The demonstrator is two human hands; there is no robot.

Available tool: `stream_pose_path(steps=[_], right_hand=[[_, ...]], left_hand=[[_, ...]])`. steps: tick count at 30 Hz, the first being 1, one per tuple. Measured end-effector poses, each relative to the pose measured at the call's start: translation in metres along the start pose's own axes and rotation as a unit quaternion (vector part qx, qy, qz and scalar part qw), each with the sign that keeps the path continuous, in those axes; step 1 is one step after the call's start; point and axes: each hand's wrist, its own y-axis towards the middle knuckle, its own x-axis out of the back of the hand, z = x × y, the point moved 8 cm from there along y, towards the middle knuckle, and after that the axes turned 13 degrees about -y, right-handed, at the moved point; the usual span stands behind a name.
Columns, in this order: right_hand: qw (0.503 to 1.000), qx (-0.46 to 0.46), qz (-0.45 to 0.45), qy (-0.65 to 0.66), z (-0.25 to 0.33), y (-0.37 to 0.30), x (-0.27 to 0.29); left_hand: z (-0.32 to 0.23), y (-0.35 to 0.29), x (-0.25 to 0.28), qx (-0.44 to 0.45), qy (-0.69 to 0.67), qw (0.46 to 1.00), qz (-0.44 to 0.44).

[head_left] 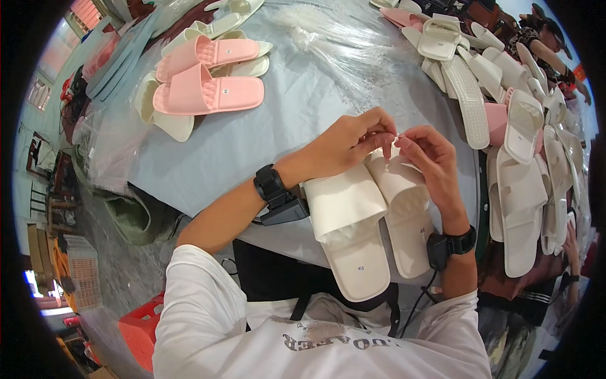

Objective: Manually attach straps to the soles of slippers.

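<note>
A pair of cream slippers lies side by side before me, the left slipper (353, 208) and the right slipper (407, 196), with their heels toward my body. Over their toe ends, my left hand (344, 144) and my right hand (432, 158) meet fingertip to fingertip. Both are closed in a pinch on a small white plastic tie (396, 140), most of it hidden by the fingers. My right hand's lower edge is close beside the right slipper's strap. Each wrist wears a black strapped device.
Pink slippers (211, 95) lie on white ones at the far left of the grey-covered table (252, 148). A bundle of thin clear-white plastic strands (322, 38) rests at the back. Many white slippers (521, 183) are heaped on the right, with people beyond. A red stool (140, 331) stands lower left.
</note>
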Motion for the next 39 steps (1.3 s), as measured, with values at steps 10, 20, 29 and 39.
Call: stream_pose_path(steps=[10, 20, 29, 39], right_hand=[[1.0, 0.003, -0.006, -0.025, 0.004, -0.001, -0.002], [0.998, 0.007, 0.002, -0.063, 0.002, -0.001, -0.004], [0.994, 0.008, 0.009, -0.109, 0.008, -0.002, -0.008], [0.996, 0.006, 0.001, -0.087, 0.007, -0.002, -0.009]], left_hand=[[0.003, 0.0, 0.002, 0.012, 0.021, 1.0, -0.007], [-0.001, -0.001, 0.002, -0.007, 0.042, 0.999, -0.011], [0.0, -0.002, 0.001, -0.007, 0.07, 0.998, -0.007], [0.002, -0.003, 0.001, -0.026, 0.086, 0.996, -0.025]])
